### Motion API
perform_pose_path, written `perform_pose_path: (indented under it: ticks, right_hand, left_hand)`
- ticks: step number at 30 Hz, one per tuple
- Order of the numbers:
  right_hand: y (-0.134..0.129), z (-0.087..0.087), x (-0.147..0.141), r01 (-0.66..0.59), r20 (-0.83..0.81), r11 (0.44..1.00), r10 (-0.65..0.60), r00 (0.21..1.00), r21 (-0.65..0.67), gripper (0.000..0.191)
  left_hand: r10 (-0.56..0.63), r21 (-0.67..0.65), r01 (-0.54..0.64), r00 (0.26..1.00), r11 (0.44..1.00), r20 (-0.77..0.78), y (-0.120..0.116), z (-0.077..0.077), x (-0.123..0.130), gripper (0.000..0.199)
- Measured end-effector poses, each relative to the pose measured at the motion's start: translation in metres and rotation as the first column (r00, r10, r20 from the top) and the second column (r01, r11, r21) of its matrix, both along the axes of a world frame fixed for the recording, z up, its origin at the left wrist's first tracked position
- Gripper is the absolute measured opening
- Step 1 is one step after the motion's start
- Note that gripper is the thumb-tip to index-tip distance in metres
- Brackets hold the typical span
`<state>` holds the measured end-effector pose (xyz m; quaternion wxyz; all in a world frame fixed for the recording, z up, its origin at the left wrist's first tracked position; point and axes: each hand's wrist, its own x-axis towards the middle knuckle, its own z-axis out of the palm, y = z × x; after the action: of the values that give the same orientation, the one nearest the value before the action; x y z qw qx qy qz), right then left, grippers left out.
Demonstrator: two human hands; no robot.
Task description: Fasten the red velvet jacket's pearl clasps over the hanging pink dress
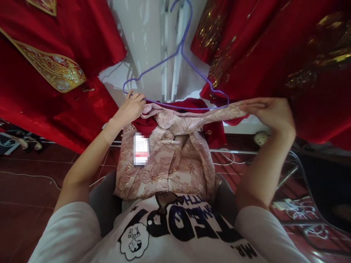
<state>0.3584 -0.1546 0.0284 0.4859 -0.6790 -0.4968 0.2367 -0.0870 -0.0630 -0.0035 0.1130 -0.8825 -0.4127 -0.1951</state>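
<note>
A pink brocade garment (189, 160) with a gold floral pattern lies bunched across my lap. My left hand (134, 106) is closed on the left end of its upper edge, right by the lower left corner of a purple hanger (161, 63). Whether those fingers also grip the hanger I cannot tell. Out to the right, my right hand (270, 111) pinches the other end of the edge, stretching it sideways. The hanger's bottom bar runs along this edge, its hook pointing up. A small white rectangle (141, 149), blurred out, rests on the garment.
Red garments with gold decoration hang at the left (90, 33) and right (274, 80). Dark red fabric (215, 133) shows behind the brocade. White cables (298, 212) lie on the tiled floor at right, near a dark chair (323, 182). A pale clog (260, 138) stands behind.
</note>
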Motion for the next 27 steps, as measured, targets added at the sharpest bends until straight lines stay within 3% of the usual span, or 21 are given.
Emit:
perform_pose_path:
  ticks: [7, 12, 16, 23, 27]
  right_hand:
    - [-0.001, 0.000, 0.000, -0.004, 0.022, 0.999, 0.004, 1.000, 0.035, 0.019]
    - [0.022, -0.014, -0.007, -0.094, 0.087, 0.952, 0.072, 0.994, 0.290, 0.026]
    - [0.038, -0.011, -0.033, -0.169, 0.200, 0.899, 0.094, 0.975, 0.405, 0.028]
    - [0.057, -0.007, -0.074, -0.152, 0.440, 0.953, 0.023, 0.897, 0.261, 0.041]
    - [0.059, -0.007, -0.074, -0.176, 0.492, 0.969, 0.069, 0.868, 0.174, 0.046]
  left_hand:
    - [-0.004, 0.007, 0.004, 1.000, 1.000, 0.018, -0.001, -0.001, -0.003, 0.032]
    - [-0.023, -0.010, 0.023, 1.000, 1.000, 0.000, 0.004, -0.007, -0.001, 0.033]
    - [-0.028, -0.031, 0.028, 0.999, 0.999, 0.022, 0.011, -0.014, 0.009, 0.031]
    - [-0.051, -0.050, 0.053, 0.997, 0.997, 0.049, 0.016, -0.021, 0.027, 0.029]
    - [-0.001, 0.025, -0.003, 0.988, 1.000, 0.154, 0.018, -0.012, 0.004, 0.026]
